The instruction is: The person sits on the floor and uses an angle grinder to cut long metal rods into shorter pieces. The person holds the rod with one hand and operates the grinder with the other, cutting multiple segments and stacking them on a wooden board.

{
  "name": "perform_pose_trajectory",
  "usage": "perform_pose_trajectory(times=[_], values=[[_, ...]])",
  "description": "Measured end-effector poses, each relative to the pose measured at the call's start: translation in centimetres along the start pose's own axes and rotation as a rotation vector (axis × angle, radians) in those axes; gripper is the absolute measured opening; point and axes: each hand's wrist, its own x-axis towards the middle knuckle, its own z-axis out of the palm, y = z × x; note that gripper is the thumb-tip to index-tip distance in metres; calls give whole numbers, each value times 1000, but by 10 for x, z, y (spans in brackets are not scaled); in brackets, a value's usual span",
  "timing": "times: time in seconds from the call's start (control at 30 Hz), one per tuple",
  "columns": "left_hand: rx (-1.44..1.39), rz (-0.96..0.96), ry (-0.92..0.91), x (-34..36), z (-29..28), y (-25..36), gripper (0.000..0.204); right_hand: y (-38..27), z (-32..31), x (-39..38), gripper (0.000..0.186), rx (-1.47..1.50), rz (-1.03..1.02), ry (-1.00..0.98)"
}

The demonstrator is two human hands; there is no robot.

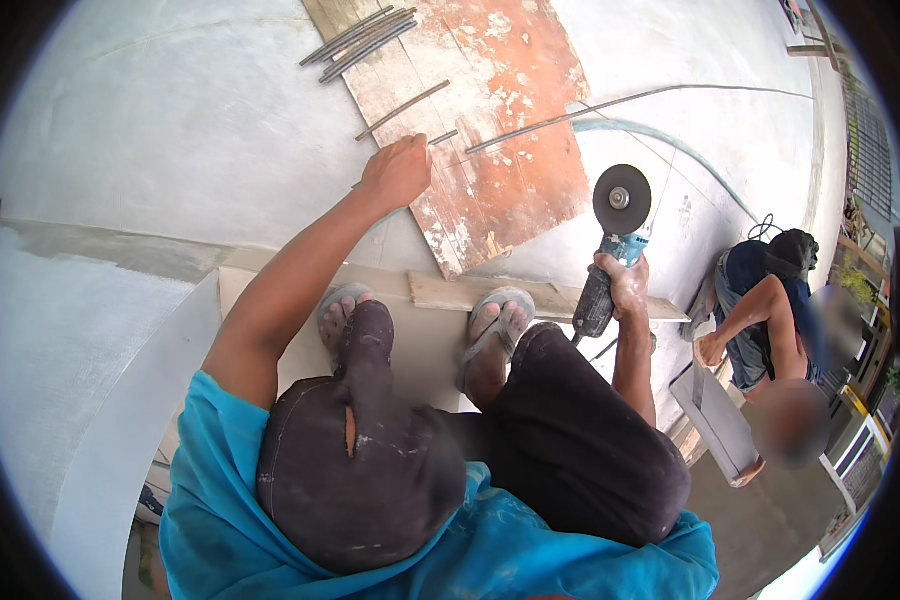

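Note:
My left hand (398,172) is closed around a short steel rod (443,138), one end of which shows past my fingers over the worn reddish board (545,170). My right hand (625,283) grips a blue and black angle grinder (598,290) by its body. Its dark cutting disc (610,205) points away from me and stays apart from the rods; whether it spins I cannot tell. Just beyond my left hand lies a single cut rod (403,110). A bundle of similar rods (355,45) rests at the board's far left edge. To the right a long rod (660,92) stretches off the board.
My sandalled feet stand by a wooden plank (450,293) along a ledge. A pale hose (685,150) curves across the floor at the right. Another person (770,300) crouches at the right, holding a grey tray-like panel (715,420).

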Motion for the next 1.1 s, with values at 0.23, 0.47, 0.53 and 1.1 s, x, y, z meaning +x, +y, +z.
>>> perform_pose_trajectory(times=[0.23,0.47,0.53,1.1], values=[[227,36,524,97,-63,-52,31,-7,12,0,37,-23,1,-53],[289,-7,82,79,-51,-27,23,7,4,0,33,8,-19,-9],[287,-32,23,78,-42,-34,22,5,3,-3,33,8,-17,2],[229,340,-216,156,41,83,25,39,-25,-37,32,3,36,108]])
